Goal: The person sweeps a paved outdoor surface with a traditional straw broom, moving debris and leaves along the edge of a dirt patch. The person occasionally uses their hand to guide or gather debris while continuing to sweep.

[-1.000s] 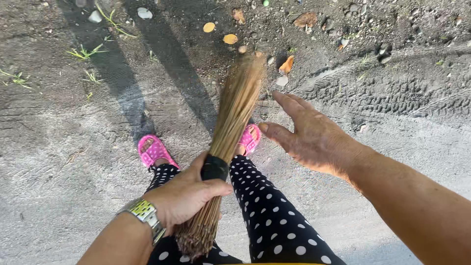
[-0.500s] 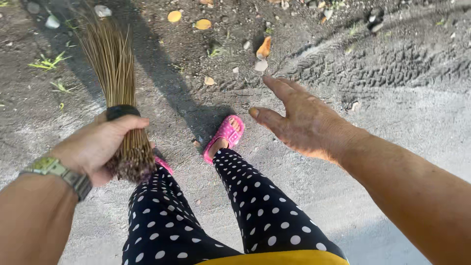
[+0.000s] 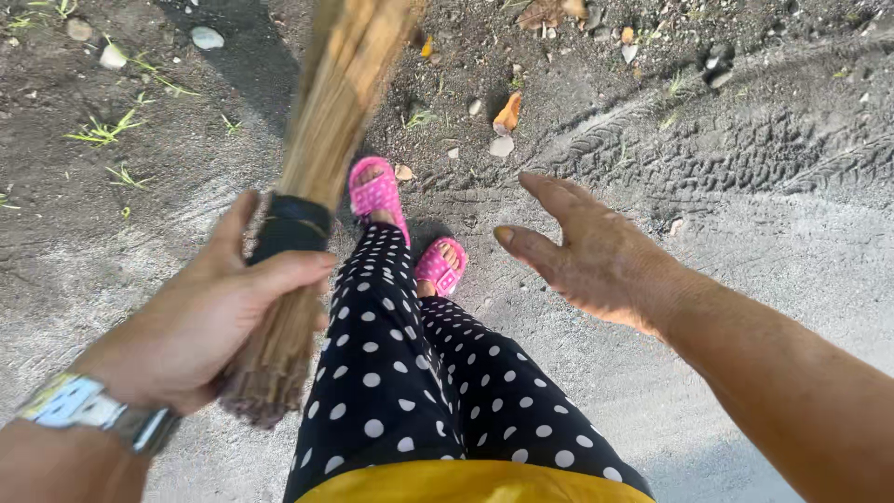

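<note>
My left hand (image 3: 200,321) grips a bundle broom of thin tan sticks (image 3: 326,140) just below its black binding band (image 3: 291,228). The bristles point away from me and run out of the top of the view; the cut butt end sticks out under my fist. A metal wristwatch (image 3: 88,410) sits on that wrist. My right hand (image 3: 591,256) hovers empty to the right, fingers spread, palm down, above the ground. Between the hands are my legs in black trousers with white dots (image 3: 410,373) and pink sandals (image 3: 377,191).
The ground is dark packed dirt with tyre tracks (image 3: 708,158) at the upper right and paler concrete nearer me. Dry leaves (image 3: 507,116), small stones (image 3: 205,37) and sparse grass blades (image 3: 102,130) lie scattered ahead.
The broom has swung from the far left back toward the middle, in front of my left leg. My feet have stepped forward. My right hand stays out, open.
</note>
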